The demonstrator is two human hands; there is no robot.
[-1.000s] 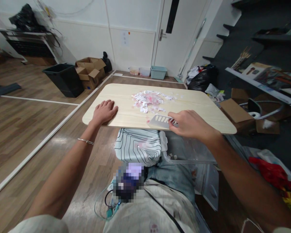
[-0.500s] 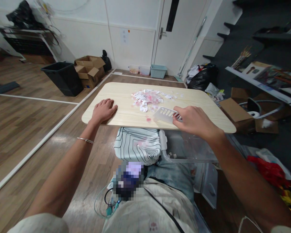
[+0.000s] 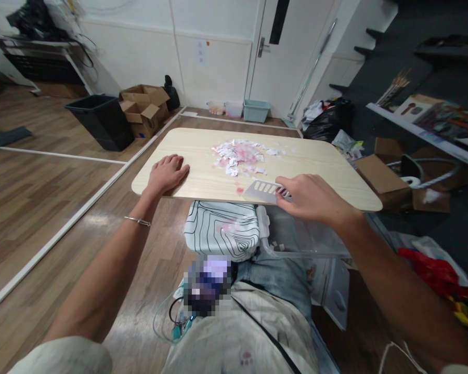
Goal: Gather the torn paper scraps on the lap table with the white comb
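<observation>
My left hand (image 3: 167, 173) rests flat on the left side of the pale wooden tabletop (image 3: 203, 182), fingers spread and holding nothing. My right hand (image 3: 310, 197) grips a white slotted scraper (image 3: 260, 191) by its right end, near the tabletop's front edge. The scraper's blade points left and lies low over the wood; I cannot tell whether it touches. Beyond it, a loose heap of torn white and pink paper scraps (image 3: 237, 154) spreads over the middle of the table. A small pink scrap or stain (image 3: 239, 190) is just left of the blade.
Below the front edge are a white cushion-like item with black lines (image 3: 220, 228) and a clear plastic bin (image 3: 315, 241) holding a few scraps. A black trash bin (image 3: 101, 122) and cardboard boxes (image 3: 144, 109) stand left; an open carton (image 3: 382, 174) sits right.
My right hand has drawn the scraper slightly toward me and left. A few scraps at the heap's near right edge have shifted. My left hand stays in place on the tabletop.
</observation>
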